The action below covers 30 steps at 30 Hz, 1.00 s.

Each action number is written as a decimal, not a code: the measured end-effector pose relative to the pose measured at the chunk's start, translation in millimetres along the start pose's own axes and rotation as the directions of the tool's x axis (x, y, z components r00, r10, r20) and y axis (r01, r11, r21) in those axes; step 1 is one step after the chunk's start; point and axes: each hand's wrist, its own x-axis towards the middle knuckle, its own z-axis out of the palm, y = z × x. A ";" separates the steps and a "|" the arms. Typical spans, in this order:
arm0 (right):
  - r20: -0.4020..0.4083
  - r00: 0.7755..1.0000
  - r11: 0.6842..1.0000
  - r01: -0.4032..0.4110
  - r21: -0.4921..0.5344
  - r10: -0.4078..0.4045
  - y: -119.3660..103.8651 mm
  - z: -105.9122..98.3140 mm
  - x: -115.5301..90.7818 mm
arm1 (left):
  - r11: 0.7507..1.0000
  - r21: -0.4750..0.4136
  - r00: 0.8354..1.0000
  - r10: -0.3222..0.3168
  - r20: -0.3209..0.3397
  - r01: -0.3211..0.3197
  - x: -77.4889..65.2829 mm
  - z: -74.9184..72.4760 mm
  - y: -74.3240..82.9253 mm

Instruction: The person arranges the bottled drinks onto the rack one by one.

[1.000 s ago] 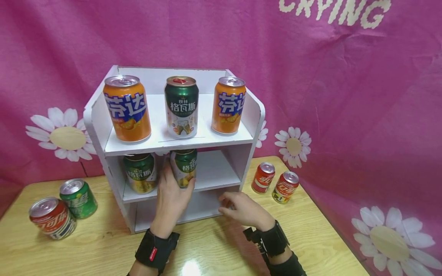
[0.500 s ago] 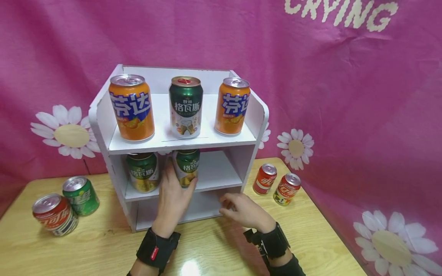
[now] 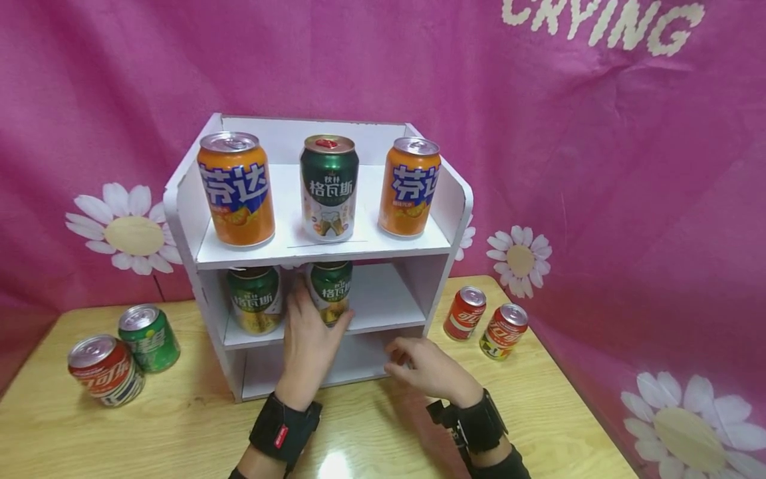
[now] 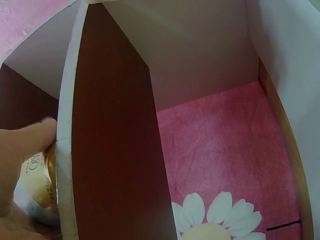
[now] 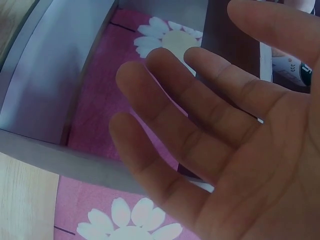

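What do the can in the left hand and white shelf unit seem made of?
Can: probably printed metal, glossy; its gold lower part shines. Shelf unit: perhaps painted wood or board, mostly matte white; scuffed edges and brown faces suggest that.

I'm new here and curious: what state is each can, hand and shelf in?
Gripped green-gold metal can, roughly upright
Left hand, gripping that can
Neighbouring green-gold metal can, upright
Right hand, holding nothing
Orange metal cans, both upright
Green-white metal can, upright
Red metal cans, upright
Green metal can, upright
White tiered shelf, standing
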 end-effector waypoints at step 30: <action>-0.001 1.000 1.000 -0.012 0.012 0.012 -3.3 -3.2 -2.1 | 0.991 -0.087 0.990 -0.093 0.110 0.103 8.6 -6.5 3.7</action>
